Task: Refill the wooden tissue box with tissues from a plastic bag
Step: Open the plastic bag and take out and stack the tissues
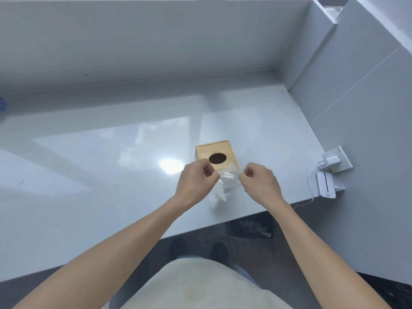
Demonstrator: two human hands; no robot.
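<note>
Countertop (111, 175), one wooden box (213, 150), two hands pinching one bag (219, 195)

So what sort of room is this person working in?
Probably a home, perhaps a windowsill or counter: a glossy grey stone ledge between plain walls, a wall socket with a white charger plugged in, and a wooden tissue box.

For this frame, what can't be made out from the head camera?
- Inside of the wooden tissue box: only a dark oval hole shows, so whether it holds any tissues is hidden.
- Plastic bag: clear and partly covered by the left hand and right hand; how far its mouth is open is unclear.
- Tissues: too bunched to count.
- Blue object: cut off by the left edge.
</note>
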